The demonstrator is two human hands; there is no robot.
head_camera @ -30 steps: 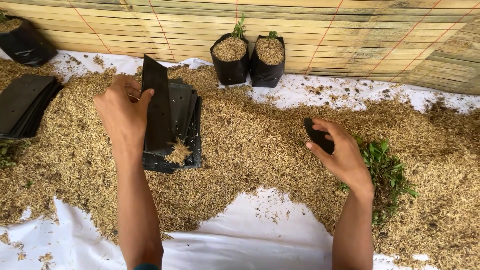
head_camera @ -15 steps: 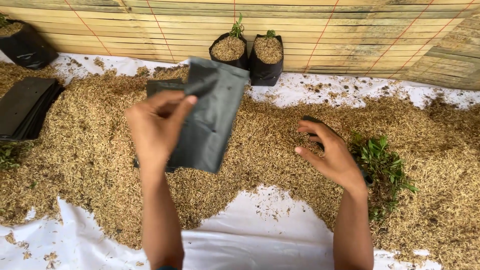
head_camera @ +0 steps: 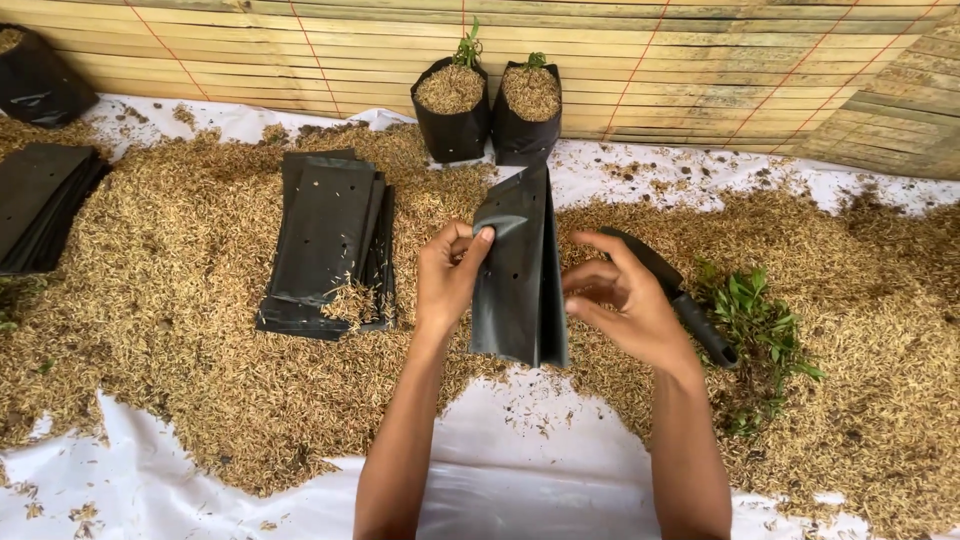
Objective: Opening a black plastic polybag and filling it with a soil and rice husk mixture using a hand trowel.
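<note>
Black bag edge — left hand fingers

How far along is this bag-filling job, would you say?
Early on, it seems. Done: two filled bags with small plants stand by the bamboo wall. In hand: the left hand pinches one empty black bag, the right hand beside it, not clearly gripping. Left: a stack of flat bags, another stack far left, seedlings and a trowel lying on the husk.
</note>
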